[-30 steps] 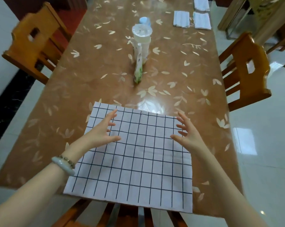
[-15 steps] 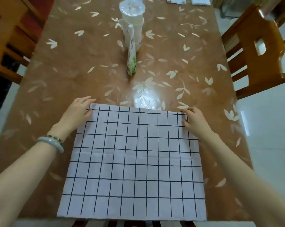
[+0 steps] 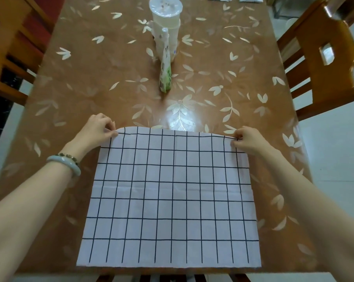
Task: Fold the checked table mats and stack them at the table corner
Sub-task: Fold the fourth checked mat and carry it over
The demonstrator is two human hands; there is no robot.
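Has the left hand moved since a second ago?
Yes. The left hand moved forward, from over the checked mat to its far left corner, pinching it.

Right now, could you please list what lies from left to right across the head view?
orange-brown wooden chair → left hand → white black-checked cloth table mat → right hand → second orange-brown wooden chair
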